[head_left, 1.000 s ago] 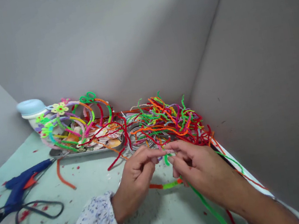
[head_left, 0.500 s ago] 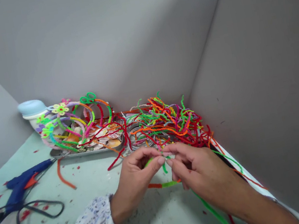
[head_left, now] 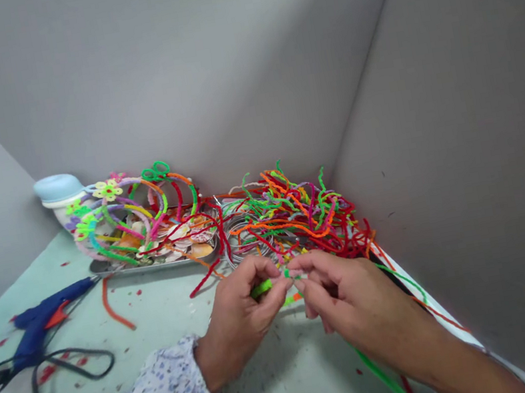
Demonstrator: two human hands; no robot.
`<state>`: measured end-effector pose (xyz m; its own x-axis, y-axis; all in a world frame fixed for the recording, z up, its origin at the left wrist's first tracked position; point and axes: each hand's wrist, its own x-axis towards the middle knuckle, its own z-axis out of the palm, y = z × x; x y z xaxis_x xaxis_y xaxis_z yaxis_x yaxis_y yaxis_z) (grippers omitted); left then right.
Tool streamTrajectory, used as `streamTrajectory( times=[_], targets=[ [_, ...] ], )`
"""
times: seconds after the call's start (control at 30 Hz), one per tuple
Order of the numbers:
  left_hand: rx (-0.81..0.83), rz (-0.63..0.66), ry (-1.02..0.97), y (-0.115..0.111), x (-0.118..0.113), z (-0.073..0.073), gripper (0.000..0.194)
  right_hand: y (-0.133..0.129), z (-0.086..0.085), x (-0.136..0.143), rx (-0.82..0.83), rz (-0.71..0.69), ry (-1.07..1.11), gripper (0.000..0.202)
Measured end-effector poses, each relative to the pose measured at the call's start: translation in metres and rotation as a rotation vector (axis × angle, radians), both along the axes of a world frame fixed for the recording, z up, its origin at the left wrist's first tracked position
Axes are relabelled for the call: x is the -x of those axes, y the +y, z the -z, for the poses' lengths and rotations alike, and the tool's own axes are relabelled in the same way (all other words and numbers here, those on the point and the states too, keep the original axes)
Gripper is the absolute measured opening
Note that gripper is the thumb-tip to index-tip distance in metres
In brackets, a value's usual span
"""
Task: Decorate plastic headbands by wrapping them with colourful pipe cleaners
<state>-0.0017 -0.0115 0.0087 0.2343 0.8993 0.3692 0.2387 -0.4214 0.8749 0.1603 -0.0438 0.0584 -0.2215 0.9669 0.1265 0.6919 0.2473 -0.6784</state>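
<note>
In the head view, one left hand [head_left: 241,319] and one right hand [head_left: 343,294] are pinching one fuzzy band [head_left: 261,289] between them, above one table [head_left: 276,390]; one blue glue gun [head_left: 37,324] is lying farther left, one metal tray [head_left: 163,266] sitting behind.

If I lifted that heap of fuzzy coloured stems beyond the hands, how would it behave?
The pile of pipe cleaners would probably feel light for its bulk, being thin strands with gaps between. Each likely bends easily yet holds its shape, since some wavy green ends stick up above the heap. Tugging one might drag others along, because they cross and tangle.
</note>
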Motion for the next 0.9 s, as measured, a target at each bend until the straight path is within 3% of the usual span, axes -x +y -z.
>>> streamTrajectory(
  times=[0.17,0.5,0.63,0.9],
  targets=[
    [-0.169,-0.074,0.15,-0.001,0.0009,-0.0026,0.008,0.0014,0.0014,0.0006,-0.002,-0.002,0.002,0.022],
    [-0.014,0.076,-0.078,0.0016,0.0023,0.0013,0.008,0.0024,0.0017,0.0005,-0.019,-0.012,0.081,0.031],
    [-0.088,0.02,-0.048,0.0027,0.0032,0.0004,0.007,0.0025,0.0039,0.0021,-0.017,-0.01,0.093,0.03],
    [-0.011,0.045,0.001,0.0027,0.0045,0.0027,0.009,0.0022,0.0068,0.0035,0.004,-0.034,0.135,0.03]
  ],
)
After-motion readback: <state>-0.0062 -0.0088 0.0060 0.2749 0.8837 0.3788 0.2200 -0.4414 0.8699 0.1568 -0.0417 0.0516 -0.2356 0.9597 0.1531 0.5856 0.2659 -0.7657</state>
